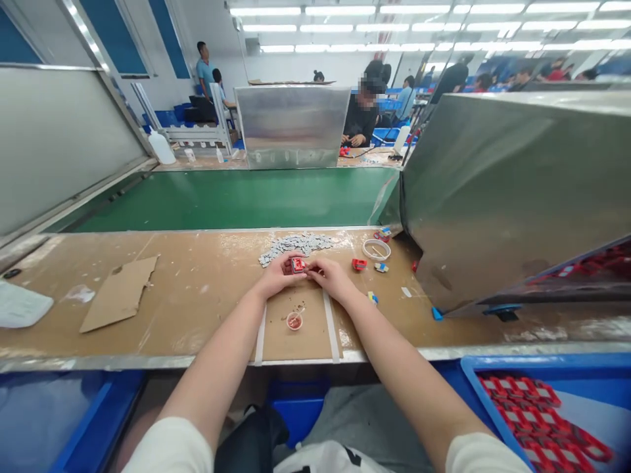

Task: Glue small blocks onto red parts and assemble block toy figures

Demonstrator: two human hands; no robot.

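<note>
Holding a red piece (298, 265) over brown worktop (202, 302) before green belt (256, 198): left hand (279, 276); right hand (334, 276) unclear.

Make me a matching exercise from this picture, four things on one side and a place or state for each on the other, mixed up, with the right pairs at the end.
Column one:
1. Left hand
2. Cup
3. White ring
4. Grey pieces

Column two:
A. In a heap, on the far side of the left hand
B. On the table, between two white strips
C. Holding a red piece
D. To the right of the right hand

Right pairs: 1-C, 2-B, 3-D, 4-A.
</note>
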